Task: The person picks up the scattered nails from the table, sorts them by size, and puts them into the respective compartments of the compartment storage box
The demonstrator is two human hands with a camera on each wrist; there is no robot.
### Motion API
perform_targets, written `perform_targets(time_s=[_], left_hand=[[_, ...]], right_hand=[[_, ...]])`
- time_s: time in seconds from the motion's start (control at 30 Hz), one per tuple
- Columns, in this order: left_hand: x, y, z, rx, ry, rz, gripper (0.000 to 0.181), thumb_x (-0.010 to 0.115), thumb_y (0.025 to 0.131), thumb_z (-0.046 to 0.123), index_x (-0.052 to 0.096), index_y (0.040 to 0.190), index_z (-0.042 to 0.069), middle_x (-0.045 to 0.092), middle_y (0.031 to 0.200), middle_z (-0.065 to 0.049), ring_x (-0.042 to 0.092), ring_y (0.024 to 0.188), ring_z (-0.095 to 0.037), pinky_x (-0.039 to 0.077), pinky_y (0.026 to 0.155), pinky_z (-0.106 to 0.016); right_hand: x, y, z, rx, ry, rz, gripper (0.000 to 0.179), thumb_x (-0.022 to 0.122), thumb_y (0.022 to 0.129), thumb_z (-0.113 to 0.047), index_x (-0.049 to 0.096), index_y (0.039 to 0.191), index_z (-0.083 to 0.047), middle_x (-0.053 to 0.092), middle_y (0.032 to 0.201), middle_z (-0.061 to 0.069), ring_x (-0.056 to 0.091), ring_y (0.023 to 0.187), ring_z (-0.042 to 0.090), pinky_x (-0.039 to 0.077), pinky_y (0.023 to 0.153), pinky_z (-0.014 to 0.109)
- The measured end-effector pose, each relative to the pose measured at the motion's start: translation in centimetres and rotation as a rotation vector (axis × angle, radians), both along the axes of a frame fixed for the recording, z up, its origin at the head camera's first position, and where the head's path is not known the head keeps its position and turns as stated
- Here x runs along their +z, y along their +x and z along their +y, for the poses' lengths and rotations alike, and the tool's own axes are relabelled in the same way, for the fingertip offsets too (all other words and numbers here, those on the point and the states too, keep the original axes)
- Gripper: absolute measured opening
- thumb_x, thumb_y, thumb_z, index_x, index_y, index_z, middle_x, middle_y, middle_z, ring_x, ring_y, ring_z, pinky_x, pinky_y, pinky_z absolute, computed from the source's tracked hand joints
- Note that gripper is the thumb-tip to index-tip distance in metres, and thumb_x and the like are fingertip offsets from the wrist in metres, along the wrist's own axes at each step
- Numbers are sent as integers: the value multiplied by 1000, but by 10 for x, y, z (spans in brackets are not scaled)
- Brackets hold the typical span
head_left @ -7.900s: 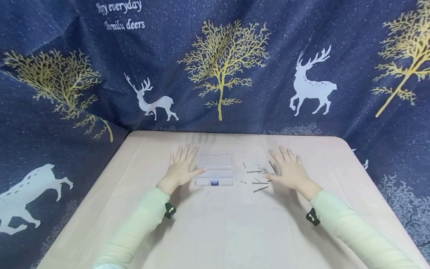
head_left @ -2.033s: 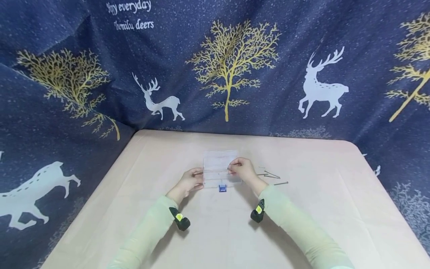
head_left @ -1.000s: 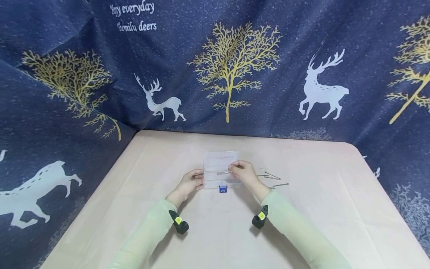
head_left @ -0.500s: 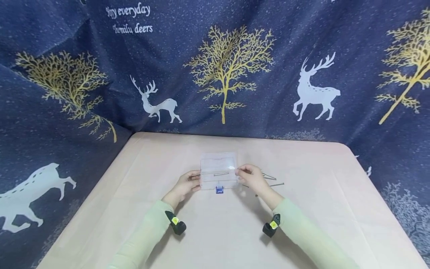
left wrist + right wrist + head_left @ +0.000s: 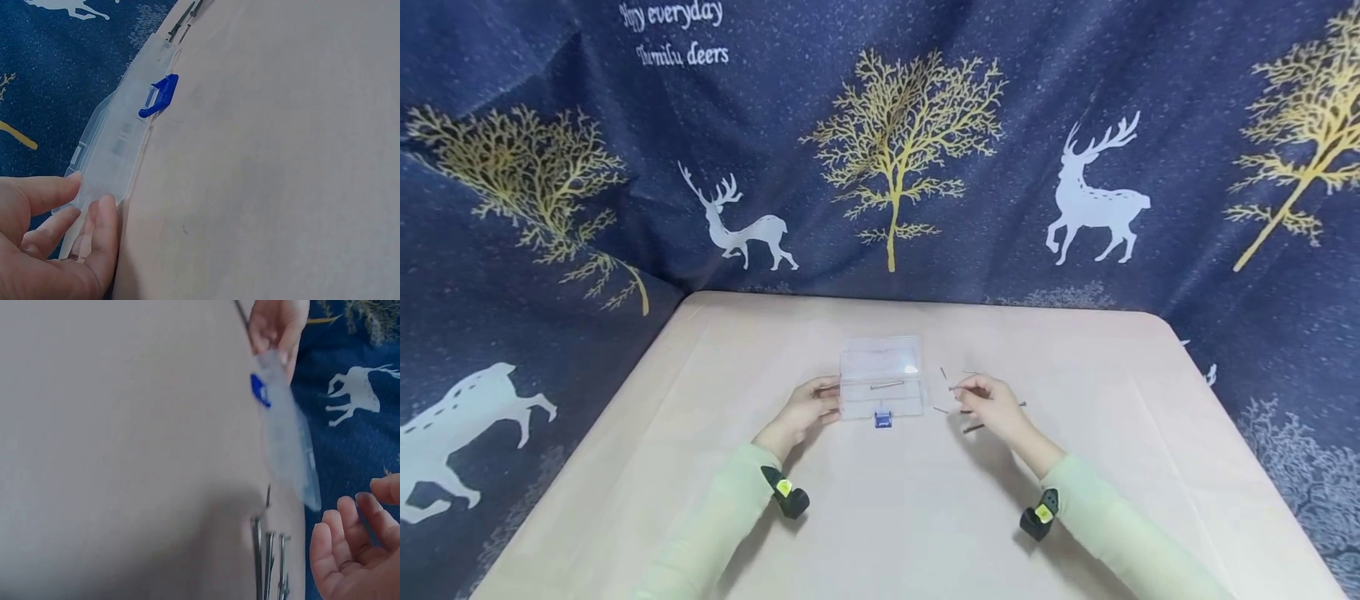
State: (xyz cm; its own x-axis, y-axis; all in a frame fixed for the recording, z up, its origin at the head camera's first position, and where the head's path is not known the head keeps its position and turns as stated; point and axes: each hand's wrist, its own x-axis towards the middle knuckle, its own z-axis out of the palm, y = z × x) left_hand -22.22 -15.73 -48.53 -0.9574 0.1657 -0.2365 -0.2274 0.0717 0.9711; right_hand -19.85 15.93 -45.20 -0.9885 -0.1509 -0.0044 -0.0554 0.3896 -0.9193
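A clear plastic box with a blue latch stands with its lid raised, in the middle of the table. Inside lie long thin nails. My left hand grips the box's left end; in the left wrist view its thumb and fingers lie at the box's end. To the right of the box, my right hand hovers with loosely curled fingers over loose nails. A nail's end shows by its fingertips in the head view, but the right wrist view shows nothing held.
Several nails of different sizes, such as a short one, lie right of the box and partly under my right hand. A pale cloth covers the table. A dark blue curtain with deer and trees hangs behind it.
Nails that my right hand held over the box a second ago now lie inside it. That hand has moved right, over the loose nails, while my left hand stays at the box.
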Motion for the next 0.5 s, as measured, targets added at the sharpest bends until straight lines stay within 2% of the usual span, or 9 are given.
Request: perform_targets(time_s=[0.13,0.23,0.33,0.5], left_hand=[[4,-1,4,23,-37,-46,49,55,87,-5,44,135,-4,51,128,-26,62,97,-22,59,86,-31],[7,-1,6,37,-56,-66,49,53,88,-6,43,136,-4,49,130,-26,61,95,-19,59,85,-29],[7,-1,6,32,-70,-61,49,53,89,-5,42,137,-5,48,130,-27,61,95,-19,60,84,-29],[7,-1,5,27,-103,-42,49,54,89,-4,43,137,-4,50,128,-27,61,101,-26,59,86,-31]], right_hand=[[-5,-2,10,-7,163,102,15,60,90,-7,64,100,3,67,98,16,62,88,23,55,82,31],[-7,-3,18,-4,239,154,13,61,88,-6,65,99,2,68,97,16,61,86,25,55,80,36],[-9,-2,26,5,295,193,13,62,86,-3,64,98,2,68,95,16,62,83,24,57,77,35],[-11,0,39,92,414,295,13,64,82,1,65,94,3,67,92,15,62,83,27,58,80,43]])
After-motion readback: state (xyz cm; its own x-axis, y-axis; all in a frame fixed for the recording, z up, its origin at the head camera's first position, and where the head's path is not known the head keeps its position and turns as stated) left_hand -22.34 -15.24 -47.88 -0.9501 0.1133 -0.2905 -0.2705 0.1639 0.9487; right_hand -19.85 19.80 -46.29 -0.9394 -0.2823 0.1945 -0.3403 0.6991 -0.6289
